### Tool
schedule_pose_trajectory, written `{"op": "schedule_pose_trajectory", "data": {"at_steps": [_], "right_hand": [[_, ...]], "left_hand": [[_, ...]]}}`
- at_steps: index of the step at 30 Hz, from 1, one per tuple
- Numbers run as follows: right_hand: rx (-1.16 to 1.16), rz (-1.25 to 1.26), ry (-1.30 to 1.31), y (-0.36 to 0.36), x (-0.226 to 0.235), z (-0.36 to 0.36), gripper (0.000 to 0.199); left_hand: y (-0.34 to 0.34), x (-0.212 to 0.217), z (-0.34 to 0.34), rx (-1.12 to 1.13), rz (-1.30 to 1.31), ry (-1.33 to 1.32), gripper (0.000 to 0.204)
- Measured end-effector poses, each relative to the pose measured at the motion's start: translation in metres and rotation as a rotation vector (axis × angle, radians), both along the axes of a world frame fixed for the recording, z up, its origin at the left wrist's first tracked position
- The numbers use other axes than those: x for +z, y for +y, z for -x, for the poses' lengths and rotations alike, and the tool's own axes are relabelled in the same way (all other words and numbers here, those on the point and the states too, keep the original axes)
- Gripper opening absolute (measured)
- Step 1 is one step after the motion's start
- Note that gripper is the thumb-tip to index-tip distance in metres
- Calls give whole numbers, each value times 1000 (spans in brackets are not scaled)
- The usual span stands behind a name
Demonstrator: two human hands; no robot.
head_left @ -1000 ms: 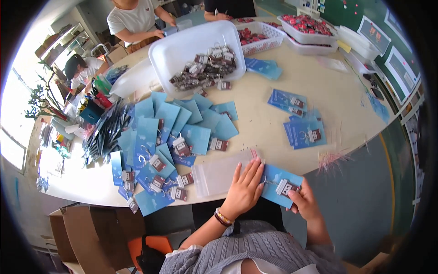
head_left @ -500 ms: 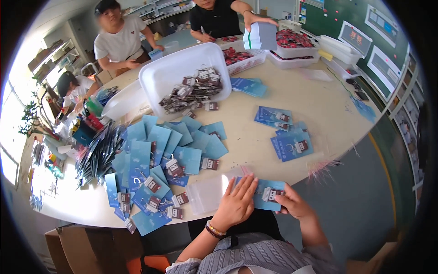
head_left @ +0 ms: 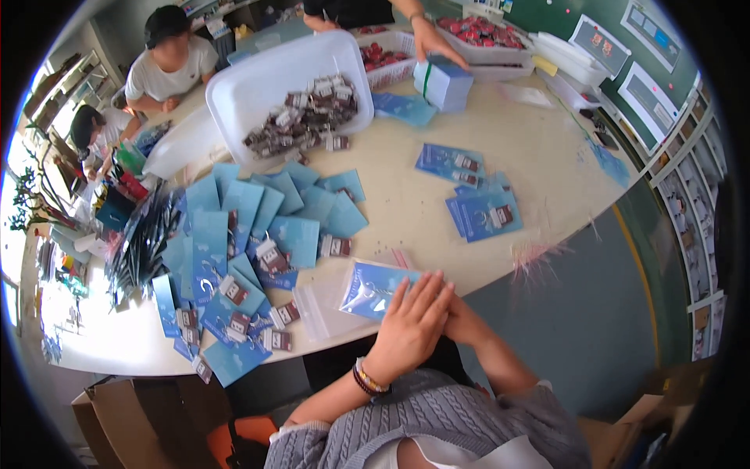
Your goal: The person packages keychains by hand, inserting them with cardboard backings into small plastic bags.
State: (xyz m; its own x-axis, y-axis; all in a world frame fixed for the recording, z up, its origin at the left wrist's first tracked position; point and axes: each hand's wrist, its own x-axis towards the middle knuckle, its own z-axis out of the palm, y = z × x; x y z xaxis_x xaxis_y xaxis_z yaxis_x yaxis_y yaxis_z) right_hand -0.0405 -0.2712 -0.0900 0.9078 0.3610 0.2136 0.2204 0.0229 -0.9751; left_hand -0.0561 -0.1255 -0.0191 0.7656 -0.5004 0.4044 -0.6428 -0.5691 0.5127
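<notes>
A blue backing card (head_left: 361,286) lies mostly inside a clear plastic bag at the table's near edge. My left hand (head_left: 414,316) rests over the card's right end, its fingers stretched out flat and close together. Just behind it, my right hand (head_left: 466,319) reaches the same end; its fingers are largely hidden beneath the left one. Under and left of the card are more clear bags (head_left: 319,313). Left of these spreads a heap of blue cards (head_left: 297,241) with small brown-and-white keychains (head_left: 272,258) on or among them.
A tilted white tub (head_left: 226,94) holds many keychains. Carded keychains (head_left: 488,213) form two small piles at right. Dark packets (head_left: 144,242) lie far left. At the back, a co-worker's hand (head_left: 436,45) touches a banded card stack (head_left: 447,84) near red-filled bins (head_left: 383,59).
The blue card has moved left into the clear bag, and my right hand has come in behind my left. The co-worker's banded card stack has come down onto the table.
</notes>
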Motion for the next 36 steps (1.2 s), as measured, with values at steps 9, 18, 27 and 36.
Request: {"op": "schedule_pose_trajectory", "data": {"at_steps": [9,18,27,36], "right_hand": [[151,-329,439,-7,35,-4,45],[-241,-8,433,-112,96,-97,31],[-393,766,-379,-38,119,-170,20],[33,710,-390,138,61,-174,23]], "left_hand": [[-10,5,-15,-43,37,-62,46],[7,-4,-6,110,-198,-44,69],[41,-35,0,365,-327,21,64],[42,-41,-2,392,-303,-43,57]]}}
